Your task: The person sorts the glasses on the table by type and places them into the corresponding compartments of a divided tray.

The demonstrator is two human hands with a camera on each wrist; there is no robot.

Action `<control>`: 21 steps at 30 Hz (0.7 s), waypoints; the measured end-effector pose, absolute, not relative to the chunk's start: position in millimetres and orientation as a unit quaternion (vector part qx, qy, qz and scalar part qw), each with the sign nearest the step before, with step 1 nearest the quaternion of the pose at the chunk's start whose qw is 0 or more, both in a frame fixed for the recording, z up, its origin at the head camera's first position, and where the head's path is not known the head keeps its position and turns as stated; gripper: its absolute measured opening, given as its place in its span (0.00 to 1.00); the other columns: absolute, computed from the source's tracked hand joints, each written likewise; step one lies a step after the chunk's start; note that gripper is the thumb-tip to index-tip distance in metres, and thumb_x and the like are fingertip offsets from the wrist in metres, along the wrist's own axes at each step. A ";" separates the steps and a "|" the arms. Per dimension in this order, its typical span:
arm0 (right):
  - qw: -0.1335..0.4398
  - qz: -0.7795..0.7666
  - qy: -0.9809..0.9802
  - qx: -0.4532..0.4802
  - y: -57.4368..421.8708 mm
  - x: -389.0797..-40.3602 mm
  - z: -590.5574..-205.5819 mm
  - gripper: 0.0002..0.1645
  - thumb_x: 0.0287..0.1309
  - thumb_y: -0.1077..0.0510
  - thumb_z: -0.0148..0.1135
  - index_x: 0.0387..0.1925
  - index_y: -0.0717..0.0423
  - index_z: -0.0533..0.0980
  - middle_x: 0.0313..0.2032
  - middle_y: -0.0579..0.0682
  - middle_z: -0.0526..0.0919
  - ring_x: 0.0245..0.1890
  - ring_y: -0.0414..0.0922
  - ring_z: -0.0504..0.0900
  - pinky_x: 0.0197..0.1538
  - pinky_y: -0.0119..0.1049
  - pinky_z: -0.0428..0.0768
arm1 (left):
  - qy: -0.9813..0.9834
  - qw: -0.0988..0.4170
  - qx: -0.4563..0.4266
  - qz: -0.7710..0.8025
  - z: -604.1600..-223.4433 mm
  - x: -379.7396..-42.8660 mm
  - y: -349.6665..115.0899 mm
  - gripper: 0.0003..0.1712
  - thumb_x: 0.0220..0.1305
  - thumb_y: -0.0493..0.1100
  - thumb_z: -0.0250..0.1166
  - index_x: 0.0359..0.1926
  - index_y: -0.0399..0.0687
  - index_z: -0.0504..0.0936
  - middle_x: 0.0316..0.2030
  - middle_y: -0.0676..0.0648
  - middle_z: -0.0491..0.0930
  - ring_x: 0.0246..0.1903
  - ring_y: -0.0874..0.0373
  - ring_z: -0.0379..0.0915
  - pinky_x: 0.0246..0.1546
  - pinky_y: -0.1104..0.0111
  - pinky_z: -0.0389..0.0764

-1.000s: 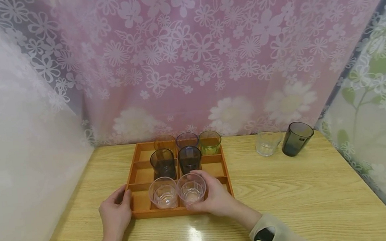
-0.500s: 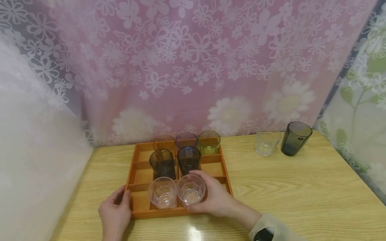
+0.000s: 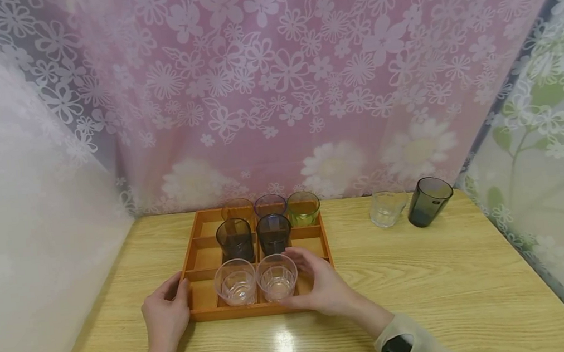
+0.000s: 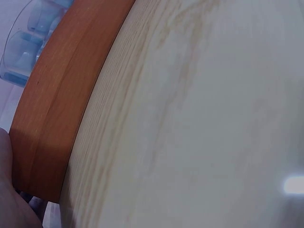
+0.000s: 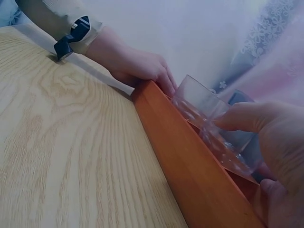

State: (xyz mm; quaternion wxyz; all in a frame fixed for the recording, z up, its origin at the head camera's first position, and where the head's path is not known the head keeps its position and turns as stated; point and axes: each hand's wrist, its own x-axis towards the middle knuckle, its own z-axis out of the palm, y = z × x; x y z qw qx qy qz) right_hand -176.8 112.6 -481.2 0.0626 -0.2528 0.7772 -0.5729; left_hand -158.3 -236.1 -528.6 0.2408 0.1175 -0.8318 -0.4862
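Observation:
My left hand (image 3: pixel 165 309) holds the front left corner of a divided wooden tray (image 3: pixel 253 311), its thumb against the side. In the right wrist view, that hand (image 5: pixel 142 69) reaches over the corner. My right hand (image 3: pixel 324 284) is spread around the right side of a clear glass (image 3: pixel 277 280) in the front row, thumb in front and fingers behind, with a small gap visible. Another clear glass (image 3: pixel 235 283) stands directly to its left. Behind them, two dark glasses (image 3: pixel 234 241) occupy the middle row. Amber, purple-blue and green glasses (image 3: pixel 303 210) fill part of the back row.
On the wood-grain table (image 3: pixel 422 286), a clear glass (image 3: pixel 386 211) and a dark grey glass (image 3: pixel 427 202) stand at the back right. A pink flowered curtain (image 3: pixel 256 116) hangs behind the table, with pale sheets on both sides.
My right hand has loosened from the front-row clear glass and shifted slightly right; the glass stays in the tray. My left hand keeps its place on the tray corner.

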 end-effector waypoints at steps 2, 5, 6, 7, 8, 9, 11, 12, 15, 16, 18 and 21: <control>0.055 -0.579 0.772 -0.256 117.4 -176.9 -482.1 0.58 0.45 0.58 0.89 0.75 0.61 0.65 0.69 0.52 0.76 0.69 0.52 0.75 0.73 0.51 0.68 | -0.832 0.243 0.117 -0.485 -528.9 -158.2 -235.9 0.15 0.73 0.37 0.68 0.56 0.32 0.88 0.47 0.35 0.89 0.48 0.44 0.86 0.38 0.88 0.73; 0.046 -0.600 0.754 -0.263 125.6 -178.2 -484.4 0.57 0.45 0.62 0.88 0.74 0.61 0.66 0.68 0.53 0.76 0.69 0.56 0.74 0.73 0.52 0.68 | -0.833 0.246 0.116 -0.482 -529.3 -158.4 -235.7 0.15 0.73 0.37 0.68 0.56 0.33 0.88 0.46 0.35 0.89 0.47 0.45 0.86 0.38 0.88 0.73; 0.045 -0.606 0.749 -0.263 128.5 -178.6 -484.8 0.56 0.45 0.63 0.88 0.73 0.61 0.66 0.68 0.54 0.76 0.69 0.58 0.74 0.73 0.53 0.68 | -0.833 0.246 0.117 -0.482 -529.4 -158.5 -235.8 0.15 0.73 0.38 0.68 0.56 0.33 0.88 0.46 0.36 0.89 0.47 0.45 0.86 0.37 0.88 0.73; 0.043 -0.612 0.744 -0.265 131.5 -179.1 -485.3 0.56 0.45 0.64 0.88 0.73 0.61 0.66 0.68 0.54 0.76 0.69 0.61 0.73 0.72 0.54 0.68 | -0.834 0.245 0.117 -0.481 -529.5 -158.5 -235.8 0.15 0.74 0.38 0.68 0.56 0.34 0.88 0.46 0.36 0.89 0.47 0.45 0.86 0.37 0.88 0.73; 0.040 -0.616 0.741 -0.266 134.6 -179.5 -485.7 0.55 0.45 0.64 0.87 0.73 0.62 0.67 0.68 0.54 0.76 0.69 0.63 0.72 0.72 0.54 0.68 | -0.834 0.244 0.118 -0.481 -529.4 -158.6 -235.8 0.15 0.74 0.38 0.68 0.56 0.34 0.88 0.46 0.36 0.89 0.47 0.45 0.86 0.37 0.88 0.73; 0.037 -0.617 0.739 -0.268 137.9 -179.9 -485.9 0.55 0.45 0.65 0.87 0.73 0.62 0.67 0.68 0.54 0.76 0.69 0.65 0.71 0.72 0.54 0.68 | -0.834 0.243 0.118 -0.481 -529.4 -158.6 -235.8 0.15 0.74 0.38 0.68 0.56 0.34 0.88 0.46 0.36 0.89 0.47 0.45 0.86 0.37 0.88 0.74; 0.029 -0.614 0.741 -0.270 144.6 -180.4 -485.0 0.54 0.46 0.65 0.87 0.72 0.64 0.67 0.68 0.54 0.76 0.70 0.67 0.69 0.72 0.54 0.67 | -0.834 0.241 0.119 -0.482 -529.4 -158.5 -236.0 0.15 0.74 0.38 0.67 0.56 0.34 0.88 0.46 0.36 0.89 0.47 0.45 0.86 0.37 0.88 0.74; 0.023 -0.612 0.742 -0.273 148.3 -180.2 -483.6 0.54 0.46 0.66 0.86 0.72 0.66 0.67 0.68 0.55 0.76 0.70 0.67 0.69 0.73 0.54 0.67 | -0.834 0.240 0.118 -0.482 -529.2 -158.4 -235.9 0.16 0.74 0.38 0.67 0.56 0.34 0.88 0.46 0.35 0.89 0.47 0.45 0.86 0.37 0.88 0.74; 0.003 -0.599 0.753 -0.272 160.2 -180.4 -479.5 0.53 0.47 0.66 0.86 0.72 0.67 0.67 0.68 0.56 0.76 0.70 0.64 0.70 0.73 0.50 0.68 | -0.834 0.241 0.115 -0.483 -529.1 -158.2 -235.7 0.15 0.74 0.38 0.67 0.56 0.33 0.88 0.46 0.35 0.89 0.47 0.44 0.86 0.37 0.87 0.74; -0.003 -0.596 0.756 -0.271 164.5 -180.8 -478.5 0.52 0.48 0.66 0.85 0.72 0.67 0.67 0.68 0.56 0.76 0.70 0.63 0.71 0.73 0.49 0.68 | -0.834 0.242 0.114 -0.483 -529.0 -158.3 -235.5 0.15 0.74 0.38 0.67 0.56 0.33 0.88 0.46 0.35 0.89 0.47 0.44 0.86 0.37 0.87 0.74; -0.016 -0.591 0.762 -0.264 173.2 -182.0 -476.9 0.50 0.50 0.67 0.84 0.72 0.66 0.67 0.67 0.56 0.77 0.70 0.63 0.72 0.72 0.45 0.69 | -0.834 0.245 0.113 -0.481 -529.3 -158.5 -235.5 0.15 0.74 0.38 0.67 0.56 0.33 0.88 0.45 0.35 0.89 0.47 0.44 0.86 0.37 0.87 0.74; -0.027 -0.595 0.765 -0.243 186.8 -185.3 -475.9 0.50 0.51 0.68 0.83 0.72 0.64 0.67 0.67 0.56 0.77 0.70 0.63 0.71 0.72 0.41 0.68 | -0.835 0.247 0.116 -0.478 -529.6 -158.9 -235.4 0.15 0.74 0.38 0.68 0.55 0.33 0.88 0.45 0.36 0.89 0.47 0.45 0.86 0.36 0.87 0.75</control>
